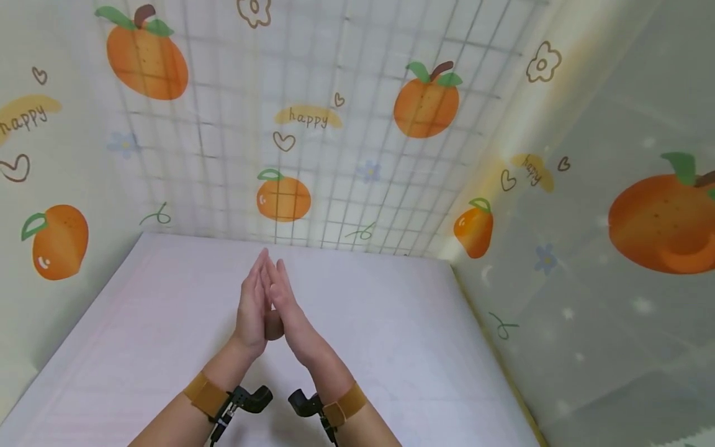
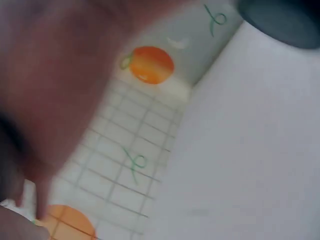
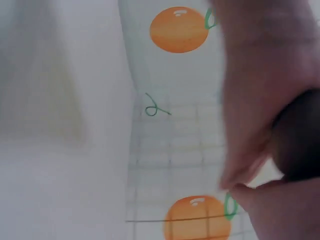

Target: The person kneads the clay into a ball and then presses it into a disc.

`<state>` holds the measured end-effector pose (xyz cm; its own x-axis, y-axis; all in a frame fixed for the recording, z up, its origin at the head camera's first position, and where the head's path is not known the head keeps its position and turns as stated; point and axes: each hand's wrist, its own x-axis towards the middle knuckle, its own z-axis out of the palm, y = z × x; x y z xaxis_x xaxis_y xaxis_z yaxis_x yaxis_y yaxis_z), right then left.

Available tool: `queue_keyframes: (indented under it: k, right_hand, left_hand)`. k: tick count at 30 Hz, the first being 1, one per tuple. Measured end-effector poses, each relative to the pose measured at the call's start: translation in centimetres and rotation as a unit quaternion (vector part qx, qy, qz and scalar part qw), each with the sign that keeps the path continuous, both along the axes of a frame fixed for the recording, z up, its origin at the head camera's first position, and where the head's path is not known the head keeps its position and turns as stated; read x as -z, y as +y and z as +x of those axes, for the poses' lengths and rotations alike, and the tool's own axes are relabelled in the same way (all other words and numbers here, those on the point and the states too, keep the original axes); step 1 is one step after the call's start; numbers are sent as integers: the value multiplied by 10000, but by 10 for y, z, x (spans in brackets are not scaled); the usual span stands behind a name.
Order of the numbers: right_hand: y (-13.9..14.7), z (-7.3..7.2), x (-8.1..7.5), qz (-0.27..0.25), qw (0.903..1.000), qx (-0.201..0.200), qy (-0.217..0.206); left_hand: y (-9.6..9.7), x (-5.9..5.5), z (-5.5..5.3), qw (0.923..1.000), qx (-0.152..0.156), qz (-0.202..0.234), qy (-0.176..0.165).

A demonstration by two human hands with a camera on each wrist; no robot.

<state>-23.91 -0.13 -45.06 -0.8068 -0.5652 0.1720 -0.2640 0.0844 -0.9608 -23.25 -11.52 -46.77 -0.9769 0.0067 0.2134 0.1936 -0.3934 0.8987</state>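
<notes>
A brown, rounded ball-like lump [image 1: 274,326] sits between the lower palms of two hands in the head view. My left hand [image 1: 250,315] presses it from the left with long, straight fingers. From the other side, my right hand [image 1: 292,315] presses against it, its fingers also straight. The fingertips of both hands lean together above the lump, pointing away from me. In the right wrist view the lump [image 3: 302,140] appears as a dark round shape between blurred hands. The left wrist view shows only a blurred hand [image 2: 55,85] and a dark edge at the left.
A white table surface [image 1: 380,347] lies beneath the hands. Around it stand pale curtains [image 1: 341,155] printed with oranges, with a wire grid behind the rear one. Tan straps hold a small black camera on the left wrist [image 1: 254,399] and another on the right wrist [image 1: 304,403].
</notes>
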Motion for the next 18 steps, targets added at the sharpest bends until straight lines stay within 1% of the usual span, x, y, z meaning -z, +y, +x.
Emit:
queue_keyframes:
  k: [2, 5, 7, 10, 12, 14, 16, 18]
  right_hand:
    - [-3, 0, -6, 127, 9996, 118, 231]
    - [-5, -6, -13, 390, 9970, 457, 491]
    - [-6, -13, -14, 491, 9952, 666, 516]
    - [-4, -21, -12, 473, 9945, 843, 400]
    - [-3, -23, -8, 360, 9959, 790, 246]
    - [-2, -21, -3, 249, 9974, 678, 88]
    - [-2, -17, 1, 162, 9984, 543, -50]
    - [-3, -11, 5, 91, 9991, 383, -121]
  left_hand:
    - [3, 6, 1, 9999, 60, -29, -146]
    - [12, 12, 7, 9990, 199, 68, -383]
    - [16, 12, 10, 9990, 232, 137, -362]
    - [17, 5, 12, 9993, 228, 226, -187]
    - [15, 0, 12, 9997, 145, 203, -27]
    - [10, -4, 10, 9997, 32, 242, 11]
    - [4, -6, 7, 9996, -66, 288, 52]
    - [-1, -7, 4, 9997, -133, 218, 58]
